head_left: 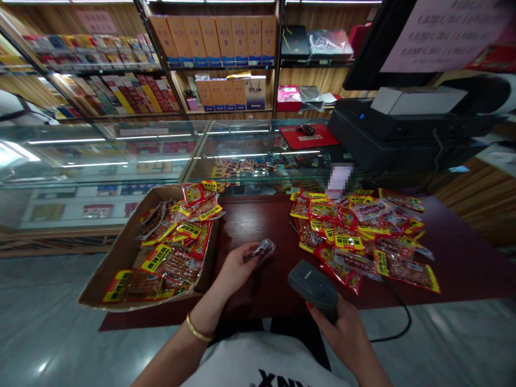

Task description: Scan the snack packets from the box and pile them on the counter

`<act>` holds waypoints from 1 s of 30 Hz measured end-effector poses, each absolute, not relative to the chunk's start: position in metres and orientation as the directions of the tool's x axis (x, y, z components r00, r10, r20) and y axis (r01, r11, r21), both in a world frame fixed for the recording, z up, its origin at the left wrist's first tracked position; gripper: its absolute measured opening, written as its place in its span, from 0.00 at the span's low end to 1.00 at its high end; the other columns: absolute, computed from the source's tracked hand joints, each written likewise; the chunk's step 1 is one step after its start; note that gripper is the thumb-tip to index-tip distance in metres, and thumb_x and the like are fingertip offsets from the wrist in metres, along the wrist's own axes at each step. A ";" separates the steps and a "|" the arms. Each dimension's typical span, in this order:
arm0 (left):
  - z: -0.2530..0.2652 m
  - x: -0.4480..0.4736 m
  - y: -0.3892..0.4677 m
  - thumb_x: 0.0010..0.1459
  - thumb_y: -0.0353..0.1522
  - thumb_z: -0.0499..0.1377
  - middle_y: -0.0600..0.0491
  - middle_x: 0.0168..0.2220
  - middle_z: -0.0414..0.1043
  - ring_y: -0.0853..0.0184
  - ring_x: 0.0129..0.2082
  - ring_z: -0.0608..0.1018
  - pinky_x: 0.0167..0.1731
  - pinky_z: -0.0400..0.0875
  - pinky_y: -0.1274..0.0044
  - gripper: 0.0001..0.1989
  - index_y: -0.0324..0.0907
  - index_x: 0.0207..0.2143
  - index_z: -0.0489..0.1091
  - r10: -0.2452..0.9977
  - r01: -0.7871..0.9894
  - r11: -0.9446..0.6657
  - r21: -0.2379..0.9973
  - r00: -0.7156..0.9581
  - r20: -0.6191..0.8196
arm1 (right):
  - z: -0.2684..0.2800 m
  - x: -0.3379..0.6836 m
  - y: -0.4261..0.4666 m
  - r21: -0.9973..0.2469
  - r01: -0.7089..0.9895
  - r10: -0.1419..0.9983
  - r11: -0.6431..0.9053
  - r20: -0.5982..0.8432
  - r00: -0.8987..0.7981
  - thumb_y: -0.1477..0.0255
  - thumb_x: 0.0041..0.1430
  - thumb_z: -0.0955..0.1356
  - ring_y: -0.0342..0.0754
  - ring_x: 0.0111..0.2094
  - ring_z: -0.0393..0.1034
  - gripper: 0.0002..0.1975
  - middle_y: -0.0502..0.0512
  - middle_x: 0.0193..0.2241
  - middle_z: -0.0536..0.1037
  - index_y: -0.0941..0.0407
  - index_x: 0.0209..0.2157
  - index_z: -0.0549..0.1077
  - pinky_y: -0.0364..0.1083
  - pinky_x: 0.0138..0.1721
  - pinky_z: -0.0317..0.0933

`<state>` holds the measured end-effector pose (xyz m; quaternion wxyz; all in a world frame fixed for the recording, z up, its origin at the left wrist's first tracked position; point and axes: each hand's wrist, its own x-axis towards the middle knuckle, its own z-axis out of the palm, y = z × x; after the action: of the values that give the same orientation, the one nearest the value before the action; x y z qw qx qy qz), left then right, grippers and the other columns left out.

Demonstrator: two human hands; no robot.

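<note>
My left hand (pixel 238 266) is closed on a small clear-wrapped snack packet (pixel 264 249), whose printed label faces up over the dark red table. In my right hand (pixel 342 322) is a dark grey barcode scanner (pixel 312 285), its head pointing up and left toward the packet but apart from it. Left of my left hand stands an open cardboard box (pixel 102 269) with many red and yellow snack packets (pixel 173 263) inside. A loose pile of similar snack packets (pixel 349 242) lies on the table just beyond the scanner.
Behind the table (pixel 245 220) runs a glass display counter (pixel 153 153). A mouse (pixel 305 129) rests on a red mat (pixel 322 141) there, beside a black till machine (pixel 374 134) and a monitor (pixel 363 64). The scanner's black cable (pixel 403 328) loops at the right. Stocked shelves stand at the back.
</note>
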<state>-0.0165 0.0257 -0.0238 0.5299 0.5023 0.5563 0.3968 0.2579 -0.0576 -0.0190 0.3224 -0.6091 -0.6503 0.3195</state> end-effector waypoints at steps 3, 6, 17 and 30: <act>-0.029 0.002 0.042 0.52 0.35 0.68 0.47 0.44 0.83 0.62 0.37 0.83 0.39 0.77 0.72 0.23 0.41 0.51 0.75 0.942 -0.102 0.334 0.937 0.051 -0.331 | -0.024 0.259 -0.057 -0.799 0.601 1.000 0.024 0.014 -0.020 0.58 0.60 0.68 0.59 0.39 0.81 0.17 0.61 0.37 0.86 0.55 0.39 0.81 0.51 0.42 0.73; -0.021 0.038 0.074 0.49 0.34 0.70 0.49 0.40 0.82 0.67 0.32 0.81 0.35 0.75 0.76 0.23 0.40 0.49 0.76 0.926 -0.311 0.377 0.873 0.097 -0.365 | -0.030 0.262 -0.057 -0.786 0.618 1.000 0.000 0.000 0.000 0.58 0.60 0.68 0.60 0.37 0.82 0.17 0.61 0.34 0.86 0.56 0.37 0.81 0.51 0.39 0.73; 0.035 0.091 0.100 0.52 0.25 0.63 0.47 0.47 0.79 0.67 0.41 0.79 0.41 0.72 0.78 0.17 0.40 0.46 0.75 0.983 -0.278 0.114 0.954 0.171 -0.067 | -0.044 0.259 -0.053 -0.794 0.607 0.999 -0.028 -0.011 0.033 0.55 0.58 0.68 0.59 0.31 0.82 0.19 0.58 0.29 0.86 0.56 0.35 0.81 0.50 0.34 0.74; 0.057 -0.232 0.040 0.56 0.40 0.62 0.39 0.53 0.77 0.50 0.53 0.77 0.56 0.67 0.65 0.25 0.39 0.55 0.73 0.978 0.961 0.199 0.193 -0.207 0.026 | -0.103 0.259 -0.046 -0.822 0.555 0.992 -0.126 -0.104 0.071 0.45 0.51 0.69 0.63 0.33 0.82 0.25 0.63 0.28 0.86 0.55 0.30 0.78 0.51 0.32 0.72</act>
<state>-0.2321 0.0395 0.0568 0.0512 0.6275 0.7724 0.0834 0.2589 -0.0457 -0.1033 0.3103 -0.6626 -0.5838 0.3519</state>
